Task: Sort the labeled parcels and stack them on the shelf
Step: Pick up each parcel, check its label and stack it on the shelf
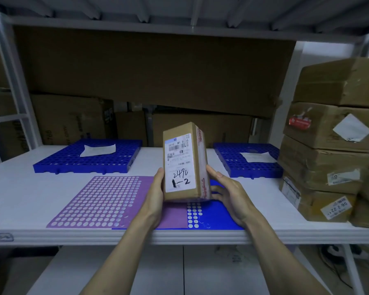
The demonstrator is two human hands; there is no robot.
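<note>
A small brown cardboard parcel (185, 162) stands upright above the white shelf board (19, 194), its white label with handwritten "2496" and "1-2" facing me. My left hand (156, 194) grips its left side. My right hand (226, 192) holds its right side, thumb on the edge and fingers behind. Below the parcel a perforated mat lies on the shelf front, purple on the left (102, 203) and blue on the right (217, 216).
Two blue perforated pads, the left pad (77, 160) and the right pad (239, 165), lie further back, each with a white paper on it. A stack of labeled brown parcels (328, 150) fills the shelf's right end. Large cartons stand behind the shelf. An upper shelf hangs overhead.
</note>
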